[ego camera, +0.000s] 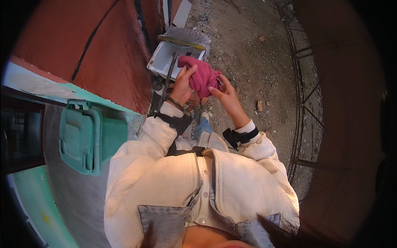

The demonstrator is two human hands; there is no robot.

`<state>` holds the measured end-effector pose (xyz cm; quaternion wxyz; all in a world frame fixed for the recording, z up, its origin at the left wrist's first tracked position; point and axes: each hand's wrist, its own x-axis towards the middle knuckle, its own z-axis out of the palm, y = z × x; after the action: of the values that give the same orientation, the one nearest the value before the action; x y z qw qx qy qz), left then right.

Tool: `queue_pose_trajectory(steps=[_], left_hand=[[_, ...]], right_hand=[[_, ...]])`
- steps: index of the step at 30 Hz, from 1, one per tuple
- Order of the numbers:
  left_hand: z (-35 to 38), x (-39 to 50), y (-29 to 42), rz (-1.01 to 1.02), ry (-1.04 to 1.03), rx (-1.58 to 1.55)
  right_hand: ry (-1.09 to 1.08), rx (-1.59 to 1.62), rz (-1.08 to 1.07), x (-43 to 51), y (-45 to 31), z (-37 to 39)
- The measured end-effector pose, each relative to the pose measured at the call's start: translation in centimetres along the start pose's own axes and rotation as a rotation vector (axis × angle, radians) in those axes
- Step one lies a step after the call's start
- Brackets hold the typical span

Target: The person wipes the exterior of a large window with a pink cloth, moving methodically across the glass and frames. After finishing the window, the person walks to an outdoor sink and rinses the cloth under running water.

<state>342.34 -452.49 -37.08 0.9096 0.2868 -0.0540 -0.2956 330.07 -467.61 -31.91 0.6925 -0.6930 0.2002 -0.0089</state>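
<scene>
A crumpled dark-pink cloth (203, 76) is held up between my two hands, in front of my body. My left hand (183, 85) grips its left side, thumb lying on top of the fabric. On the right, the thumb and fingers of my right hand (228, 94) pinch the cloth's lower right edge. Beyond the cloth stands a white rectangular basin (158, 63), partly covered by it. Across the basin's far rim lies a string mop head (189, 34) with a yellow bar (183, 42). The mop's dark handle (170, 69) slants back toward my left forearm.
A green wheeled bin (93, 136) with its lid down stands at my left. Beside the basin rises a red wall (102, 46). Bricks (194, 99) lie near my feet on stony ground (245, 55). Thin metal bars (297, 93) run along the right.
</scene>
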Motion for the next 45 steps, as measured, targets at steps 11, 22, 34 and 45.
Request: queue_pose_trajectory(steps=[11,22,34,45], left_hand=[[-1.0,14.9,5.6,0.305,0.358,0.073],[-3.6,22.0,10.7,0.336,0.317,0.471],[-6.4,26.5,11.7,0.240,0.264,-0.079],[-6.7,28.2,12.6,0.175,0.170,-0.051]], right_hand=[[-0.214,-0.310,-0.733,30.0,-15.1,0.9],[-0.337,-0.442,-1.033,39.3,-24.4,9.3],[-0.491,-0.525,-1.088,41.1,-26.5,7.9],[-0.601,-0.454,-1.064,42.0,-26.4,7.8]])
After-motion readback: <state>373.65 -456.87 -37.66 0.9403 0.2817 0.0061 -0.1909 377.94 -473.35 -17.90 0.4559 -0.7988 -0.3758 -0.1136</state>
